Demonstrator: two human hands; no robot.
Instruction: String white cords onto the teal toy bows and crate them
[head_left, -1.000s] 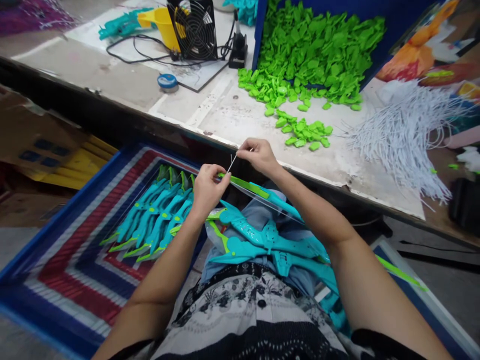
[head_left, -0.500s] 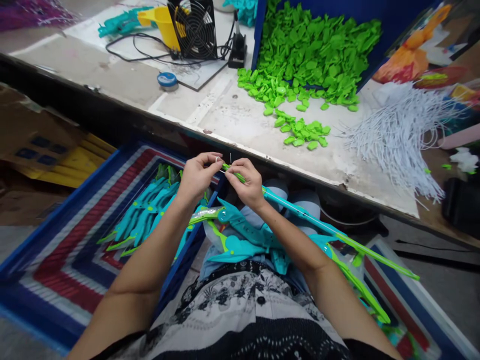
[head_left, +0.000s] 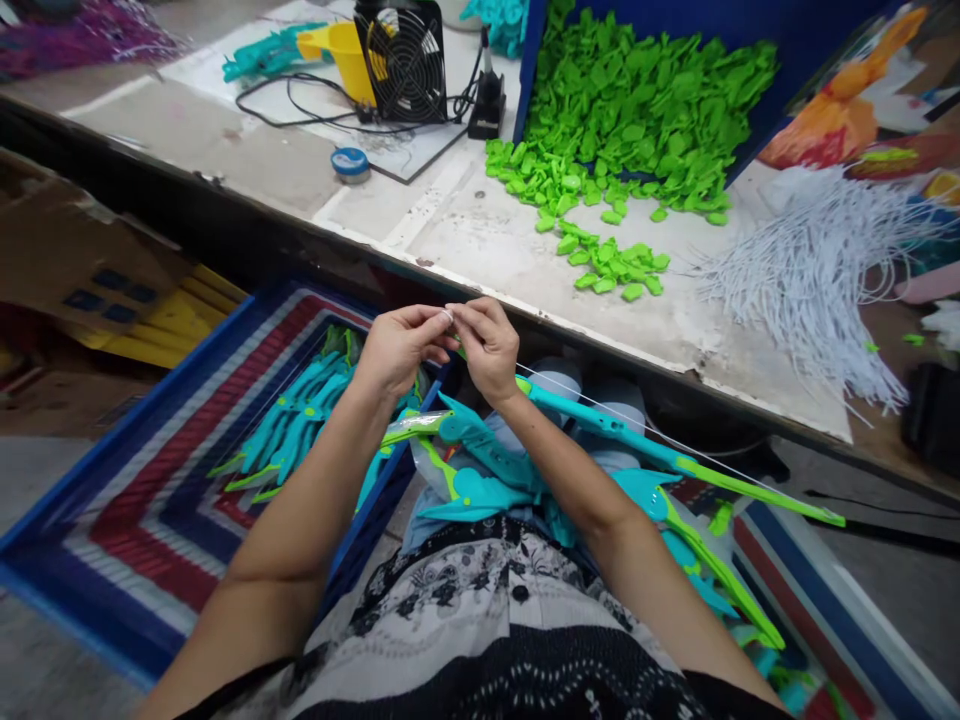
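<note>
My left hand point(head_left: 401, 345) and my right hand point(head_left: 486, 347) meet just below the table edge, both pinched on the near end of a teal and green toy bow point(head_left: 637, 448). A thin white string point(head_left: 645, 428) runs along the bow toward its green tip at the right. The fingertips of both hands touch around the string's end. More teal bow parts point(head_left: 491, 470) lie in my lap under the hands.
A blue woven-pattern tray point(head_left: 142, 500) at my left holds several finished teal bows point(head_left: 300, 425). On the table point(head_left: 465, 225) lie a heap of green plastic pieces point(head_left: 637, 100), a bundle of white strings point(head_left: 817, 270), a small black fan point(head_left: 405, 60) and a tape roll point(head_left: 350, 163).
My right hand came down from the table edge to meet my left hand at the bow's end. The bow swung so its far tip points right, and the string now runs taut along it.
</note>
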